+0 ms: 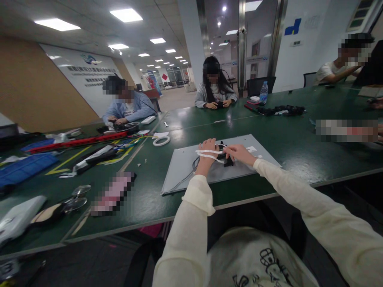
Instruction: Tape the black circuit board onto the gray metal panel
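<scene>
A light grey panel lies on the table in front of me, with a black part on it. My left hand rests palm down over the panel, its fingers lying forward. Two runs of a narrow white strap pass across the back of this hand and wrist and lead to the black part. On the right of that part, my right hand pinches at the strap's end; its fingertips partly hide the grip. A grey cable runs from beside my left wrist to the panel's near left edge.
On the green table lie a white tape roll, a blurred-out phone-shaped object, glasses and a blue tray. A water bottle stands farther back. Several other people sit around the table.
</scene>
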Motion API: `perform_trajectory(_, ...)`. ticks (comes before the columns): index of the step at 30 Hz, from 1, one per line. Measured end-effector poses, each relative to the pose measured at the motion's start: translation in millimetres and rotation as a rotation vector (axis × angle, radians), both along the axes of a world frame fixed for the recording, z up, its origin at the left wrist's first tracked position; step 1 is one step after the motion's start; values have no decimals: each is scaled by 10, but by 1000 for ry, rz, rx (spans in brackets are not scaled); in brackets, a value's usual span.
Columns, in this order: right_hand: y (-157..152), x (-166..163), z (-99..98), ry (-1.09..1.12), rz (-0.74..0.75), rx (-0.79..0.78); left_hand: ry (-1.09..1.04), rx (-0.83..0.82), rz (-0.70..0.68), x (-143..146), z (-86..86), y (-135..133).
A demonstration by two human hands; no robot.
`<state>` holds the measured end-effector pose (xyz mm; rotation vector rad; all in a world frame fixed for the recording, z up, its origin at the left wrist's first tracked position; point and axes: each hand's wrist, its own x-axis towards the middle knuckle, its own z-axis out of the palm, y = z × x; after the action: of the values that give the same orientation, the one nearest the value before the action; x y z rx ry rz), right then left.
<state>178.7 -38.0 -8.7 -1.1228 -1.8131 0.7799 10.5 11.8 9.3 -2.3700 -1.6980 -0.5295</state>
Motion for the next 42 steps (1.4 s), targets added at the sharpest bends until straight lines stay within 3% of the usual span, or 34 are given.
perform_trajectory(7,-39,-92,16,142,124,-86,-14,65,-44,82,35,-104)
perform_trajectory(11,-34,1,86,267,65,-109,-239,57,-25,0,72,-53)
perform_trajectory(13,-12,71,92,303,14,-114,-456,-39,-21,-59,131,-27)
perform_trajectory(16,31,177,59,265,-50,-140,-743,-355,-87,-125,215,-49)
perform_trajectory(19,70,255,6,99,-162,-81,-807,-638,-204,-129,214,-131)
perform_trajectory(22,89,295,-36,-126,-267,57,-719,-653,-149,-75,126,-202)
perform_trajectory(25,75,302,-66,-357,-324,134,-523,-514,-117,-17,33,-247)
perform_trajectory(30,7,278,-92,-738,-369,92,-198,-328,-145,24,-12,-344)
perform_trajectory(34,-18,268,-85,-822,-383,54,-42,-325,-164,16,-2,-408)
perform_trajectory(42,-100,183,-18,-938,-350,59,67,-297,-154,2,-59,-391)
